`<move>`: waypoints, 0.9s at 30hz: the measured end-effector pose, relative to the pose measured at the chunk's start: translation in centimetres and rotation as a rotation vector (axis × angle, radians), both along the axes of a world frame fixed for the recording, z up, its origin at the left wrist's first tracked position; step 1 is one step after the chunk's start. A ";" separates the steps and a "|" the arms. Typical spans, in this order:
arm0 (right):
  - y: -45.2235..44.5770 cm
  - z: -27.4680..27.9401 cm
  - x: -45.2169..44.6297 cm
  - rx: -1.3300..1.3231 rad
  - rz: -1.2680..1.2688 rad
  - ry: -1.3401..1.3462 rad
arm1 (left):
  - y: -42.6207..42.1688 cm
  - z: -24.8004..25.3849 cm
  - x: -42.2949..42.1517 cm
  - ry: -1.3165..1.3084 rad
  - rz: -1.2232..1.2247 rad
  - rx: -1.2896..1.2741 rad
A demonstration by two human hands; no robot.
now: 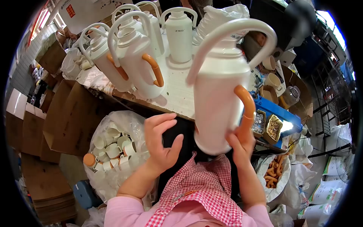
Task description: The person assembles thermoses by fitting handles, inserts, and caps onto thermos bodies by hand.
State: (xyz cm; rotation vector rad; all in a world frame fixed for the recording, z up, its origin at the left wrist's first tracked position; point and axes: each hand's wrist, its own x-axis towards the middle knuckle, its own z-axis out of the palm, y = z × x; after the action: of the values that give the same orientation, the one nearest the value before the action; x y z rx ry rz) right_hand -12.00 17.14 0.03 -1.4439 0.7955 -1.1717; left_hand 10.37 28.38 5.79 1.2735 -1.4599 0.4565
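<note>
A large white jug (219, 98) with a white loop handle on top hangs upright over the front edge of the table. My right hand (244, 142) is wrapped round the lower end of its orange side handle (247, 108). To the left of the jug, my left hand (162, 140) is raised with its fingers apart and nothing in it. On the table beyond it stands a white jug with an orange handle (138, 64), with another one (107, 62) close beside it on the left. A further white jug (180, 38) stands farther back.
A white worktable (176, 94) lies in front. A blue metal device (278, 113) and trays of small parts (273, 128) are at the right. Below are a bag of white cups (113, 147) and a sack of orange handles (274, 172). Cardboard boxes (72, 121) stand left.
</note>
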 end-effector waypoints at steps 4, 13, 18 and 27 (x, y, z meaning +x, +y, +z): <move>-4.4 -4.3 9.3 0.034 0.221 -0.138 | -0.4 -2.2 1.2 0.131 -0.067 0.222; -10.4 -10.0 20.2 -0.060 0.034 -0.127 | -8.3 -8.1 12.4 0.470 0.279 0.288; -12.5 -10.3 19.1 -0.232 0.087 0.075 | -16.5 -8.3 15.3 0.679 0.076 0.233; -9.7 -4.8 19.1 -0.020 0.275 -0.190 | -4.6 -6.3 16.1 0.678 0.400 -0.232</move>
State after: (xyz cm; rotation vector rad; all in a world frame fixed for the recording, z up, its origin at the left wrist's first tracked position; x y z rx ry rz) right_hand 7.12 7.45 -4.79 -1.3841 0.4393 -1.0869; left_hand 26.44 23.76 -0.53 1.3539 -0.5708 0.3861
